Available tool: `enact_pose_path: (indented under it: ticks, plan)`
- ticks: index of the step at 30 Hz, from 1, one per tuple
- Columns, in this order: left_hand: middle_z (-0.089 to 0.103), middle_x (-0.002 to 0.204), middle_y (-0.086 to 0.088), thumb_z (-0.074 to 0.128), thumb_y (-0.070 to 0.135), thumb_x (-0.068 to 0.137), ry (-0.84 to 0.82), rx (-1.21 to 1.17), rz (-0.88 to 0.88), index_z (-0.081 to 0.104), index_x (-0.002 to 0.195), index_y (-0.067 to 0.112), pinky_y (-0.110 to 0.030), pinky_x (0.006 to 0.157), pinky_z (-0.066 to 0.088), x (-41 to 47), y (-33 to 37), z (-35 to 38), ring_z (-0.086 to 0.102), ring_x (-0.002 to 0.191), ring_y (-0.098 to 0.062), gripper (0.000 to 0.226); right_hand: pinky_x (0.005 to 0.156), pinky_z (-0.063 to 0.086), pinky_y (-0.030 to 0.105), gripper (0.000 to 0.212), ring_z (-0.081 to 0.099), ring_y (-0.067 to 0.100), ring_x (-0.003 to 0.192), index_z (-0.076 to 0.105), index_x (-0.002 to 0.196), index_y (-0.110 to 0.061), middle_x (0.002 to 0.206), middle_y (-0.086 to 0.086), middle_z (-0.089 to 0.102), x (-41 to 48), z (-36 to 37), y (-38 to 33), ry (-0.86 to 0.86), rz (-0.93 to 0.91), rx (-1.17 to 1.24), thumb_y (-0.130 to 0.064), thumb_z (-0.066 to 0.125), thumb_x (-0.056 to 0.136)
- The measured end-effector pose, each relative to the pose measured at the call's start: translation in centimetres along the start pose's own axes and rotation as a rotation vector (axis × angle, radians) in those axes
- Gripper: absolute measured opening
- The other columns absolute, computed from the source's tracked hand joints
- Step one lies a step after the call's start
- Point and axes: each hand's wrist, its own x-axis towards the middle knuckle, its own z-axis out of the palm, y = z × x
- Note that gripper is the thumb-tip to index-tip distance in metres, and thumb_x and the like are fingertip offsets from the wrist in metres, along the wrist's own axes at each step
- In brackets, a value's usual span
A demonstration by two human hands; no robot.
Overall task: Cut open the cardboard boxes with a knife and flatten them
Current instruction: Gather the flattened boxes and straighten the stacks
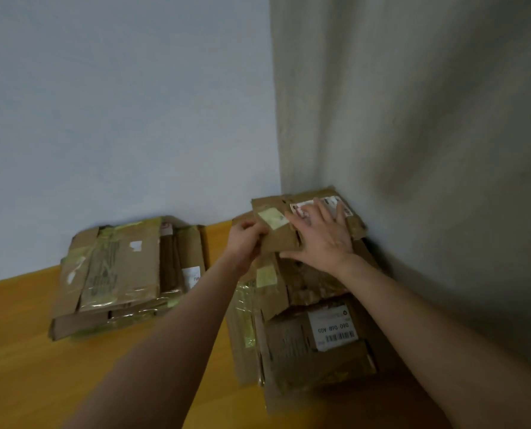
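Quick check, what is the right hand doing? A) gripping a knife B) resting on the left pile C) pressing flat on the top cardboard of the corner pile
C: the right hand lies with fingers spread on the top cardboard piece, whose left edge the left hand grips.

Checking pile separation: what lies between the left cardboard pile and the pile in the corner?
In the head view, only a bare strip of wooden surface separates the left pile from the corner pile; the person's left forearm crosses above it.
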Motion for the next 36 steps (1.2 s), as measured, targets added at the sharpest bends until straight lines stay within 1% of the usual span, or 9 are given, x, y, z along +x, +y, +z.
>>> enact_pose_path:
  ticks: [4,7,9,14,18,22,27,30,36]
  plan:
    - [0.062,0.087,-0.008,0.063,0.01,0.089,-0.066,0.384,-0.048,0.06,0.101,0.011,-0.032,0.062,0.053,-2.3,-3.3,-0.8,0.06,0.073,-0.021,0.012,0.114,-0.003,0.064,0.102,0.006,0.028,0.147,0.016,0.152,-0.034,0.157,0.002,0.02,-4.2,2.2,-1.3,-0.19,-0.016,0.048,-0.088,0.042,0.069]
    - [0.049,0.134,-0.013,0.07,0.034,0.086,0.036,0.75,-0.054,0.047,0.137,0.01,-0.041,0.098,0.047,-2.3,-5.6,-1.0,0.051,0.122,-0.029,0.061,0.116,0.002,0.061,0.085,0.0,0.026,0.148,0.014,0.152,-0.037,0.16,-0.002,0.009,-6.1,4.2,-1.8,-0.269,0.094,0.197,-0.08,0.036,0.082]
    - [0.039,0.144,-0.016,0.072,0.046,0.081,0.054,0.662,-0.124,0.038,0.143,0.008,-0.045,0.106,0.042,-2.4,-6.5,-0.9,0.043,0.13,-0.033,0.08,0.117,0.004,0.059,0.073,-0.001,0.025,0.149,0.016,0.152,-0.038,0.161,-0.005,0.008,-6.2,4.8,-1.9,-0.261,0.127,0.23,-0.07,0.037,0.089]
    - [0.062,0.11,-0.011,0.074,0.035,0.083,0.094,0.223,-0.169,0.055,0.125,-0.001,-0.037,0.085,0.053,-2.1,-7.0,-0.2,0.06,0.099,-0.028,0.059,0.118,0.008,0.054,0.064,0.004,0.022,0.148,0.027,0.149,-0.037,0.159,-0.008,0.015,-5.6,5.9,-1.0,-0.24,0.136,0.359,-0.05,0.053,0.093]
    - [0.06,0.112,-0.007,0.081,0.033,0.076,0.098,0.048,-0.216,0.054,0.125,0.003,-0.035,0.079,0.049,-2.2,-5.9,0.0,0.058,0.105,-0.028,0.063,0.118,0.01,0.052,0.06,0.007,0.018,0.148,0.031,0.148,-0.037,0.158,-0.01,0.017,-6.1,6.5,-0.1,-0.182,0.138,0.495,-0.045,0.055,0.093]
    - [0.063,0.111,-0.007,0.078,0.032,0.079,0.042,0.066,-0.173,0.054,0.121,0.005,-0.031,0.065,0.051,-2.3,-4.1,1.3,0.061,0.087,-0.023,0.056,0.116,0.023,0.049,0.049,0.021,0.017,0.143,0.038,0.145,-0.034,0.153,-0.008,0.028,-6.2,6.0,0.6,-0.035,0.125,0.555,-0.036,0.05,0.097]
    - [0.065,0.117,-0.013,0.072,0.021,0.086,0.027,0.01,-0.102,0.051,0.127,0.007,-0.044,0.085,0.057,-3.3,-3.6,2.3,0.065,0.099,-0.028,0.049,0.115,0.022,0.048,0.043,0.028,0.024,0.138,0.046,0.138,-0.034,0.144,-0.001,0.037,-6.0,4.4,0.9,0.098,0.178,0.409,-0.04,0.051,0.095]
    - [0.065,0.113,-0.01,0.068,0.014,0.088,0.02,-0.034,-0.011,0.052,0.127,0.01,-0.036,0.075,0.056,-3.9,-2.8,0.6,0.065,0.093,-0.024,0.042,0.115,0.018,0.054,0.069,0.022,0.03,0.141,0.038,0.14,-0.026,0.148,0.007,0.029,-5.7,2.6,1.2,0.176,0.426,0.328,-0.061,0.056,0.084]
    - [0.065,0.097,-0.006,0.058,0.016,0.094,0.014,-0.086,0.011,0.053,0.122,0.009,-0.029,0.062,0.052,-5.3,-0.9,-4.0,0.063,0.082,-0.018,0.029,0.096,0.048,0.053,0.113,0.053,0.032,0.122,0.023,0.148,-0.017,0.14,0.01,0.047,-4.8,-1.3,0.1,0.025,0.755,1.101,-0.054,0.083,0.06]
